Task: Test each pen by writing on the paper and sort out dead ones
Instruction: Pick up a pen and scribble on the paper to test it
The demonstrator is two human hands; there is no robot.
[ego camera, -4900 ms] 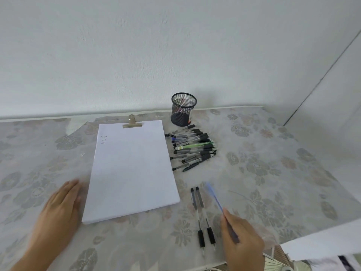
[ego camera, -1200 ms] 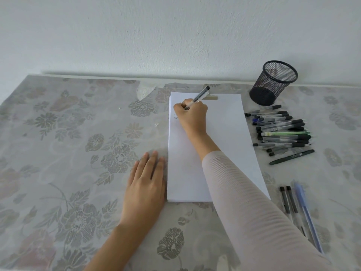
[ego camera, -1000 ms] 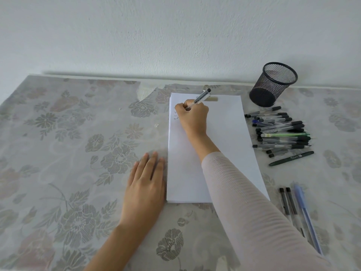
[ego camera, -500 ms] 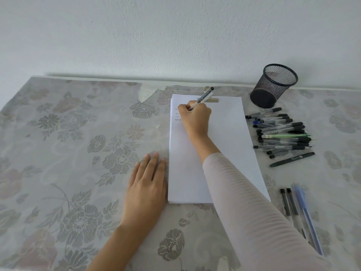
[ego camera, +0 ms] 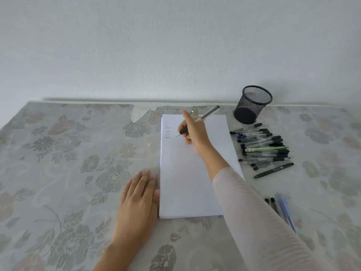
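Grips one pen (ego camera: 209, 113) in the right hand (ego camera: 194, 133): thumb and curled fingers closed round the black grip section, index finger lifted off the barrel and held straight, rear end of the pen slanting toward the wall. Holds the tip low at the upper left part of the paper (ego camera: 185, 173), just right of four short rows of written marks (ego camera: 168, 132); contact between tip and sheet not determinable. Rests the left hand (ego camera: 139, 198) flat and palm down on the floral tablecloth (ego camera: 68, 153), fingers straight and close together, thumb side touching the left edge of the paper stack near its front corner; nothing held there. Found at the far edge of the paper, partly behind the right hand: a metal clip (ego camera: 194, 112). Found right of the paper: a pile of pens (ego camera: 263, 147) lying crosswise, a dark green pen (ego camera: 273, 170) just beside its near edge, and a black mesh cup (ego camera: 252, 104) standing behind the pile near the wall. Found nearer the front right, partly hidden by the right sleeve (ego camera: 254, 222): a separate small group of pens (ego camera: 282, 210), two with black caps and one blue, side by side.
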